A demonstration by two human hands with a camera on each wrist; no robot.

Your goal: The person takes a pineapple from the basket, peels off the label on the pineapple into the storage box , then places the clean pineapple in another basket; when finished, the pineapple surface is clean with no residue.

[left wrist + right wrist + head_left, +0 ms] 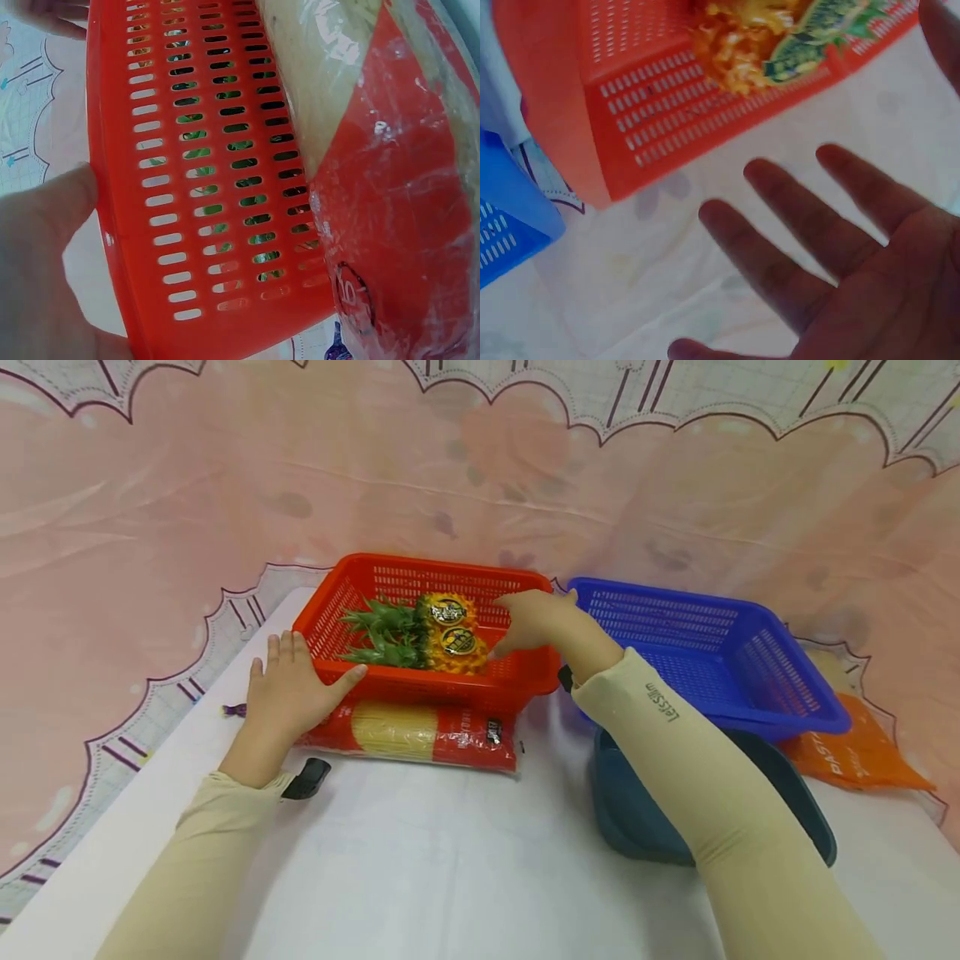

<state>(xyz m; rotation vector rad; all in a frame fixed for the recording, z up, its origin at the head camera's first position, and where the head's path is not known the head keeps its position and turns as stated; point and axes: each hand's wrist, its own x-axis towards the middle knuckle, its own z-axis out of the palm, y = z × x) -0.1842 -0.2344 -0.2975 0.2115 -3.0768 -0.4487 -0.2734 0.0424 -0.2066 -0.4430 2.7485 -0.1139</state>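
Observation:
Inside the red basket [405,678] two small pineapples [453,662] lie side by side, leaves pointing left, with black-and-gold labels on them. My left hand [288,693] is at the basket's front left corner, fingers extended, its thumb touching the rim, as the left wrist view also shows. Over the basket's right end is my right hand [536,620]. In the right wrist view its fingers [761,266] are spread with nothing between them. A red bag of noodles [393,731] lies along the basket's front side.
To the right stands a blue basket [678,672]. A dark teal bin [637,814] sits in front of it, partly under my right forearm. An orange pasta bag [847,756] lies at the far right. A patterned curtain [420,485] hangs behind the white table [420,860].

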